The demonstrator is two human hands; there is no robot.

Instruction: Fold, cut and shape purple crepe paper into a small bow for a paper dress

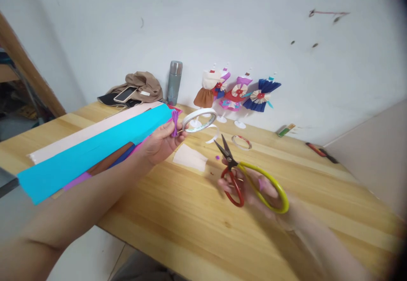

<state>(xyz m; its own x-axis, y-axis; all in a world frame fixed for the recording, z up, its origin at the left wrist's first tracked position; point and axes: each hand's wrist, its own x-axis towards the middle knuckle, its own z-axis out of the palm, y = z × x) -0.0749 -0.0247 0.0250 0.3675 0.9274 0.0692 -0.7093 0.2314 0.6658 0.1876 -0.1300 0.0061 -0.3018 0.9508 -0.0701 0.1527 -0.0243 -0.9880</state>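
My left hand [165,143] pinches a small purple paper bow [175,124] together with a roll of white tape [199,120], from which a loose strip of tape [212,136] curls down. My right hand [251,187] is closed round a pair of scissors [229,162] with one red and one yellow handle. Their blades stand apart and point up towards the tape strip. A bit of purple paper shows against my right palm. Between the hands, a cream paper piece [190,158] lies on the wooden table [203,230].
Long coloured paper sheets [95,149] cover the left side. Behind stand a flask [174,82], a bundled brown cloth [144,88] with a phone [125,94], and several little paper dresses on stands [241,98]. A second tape roll [241,142] and a cutter-like tool [321,152] lie to the right.
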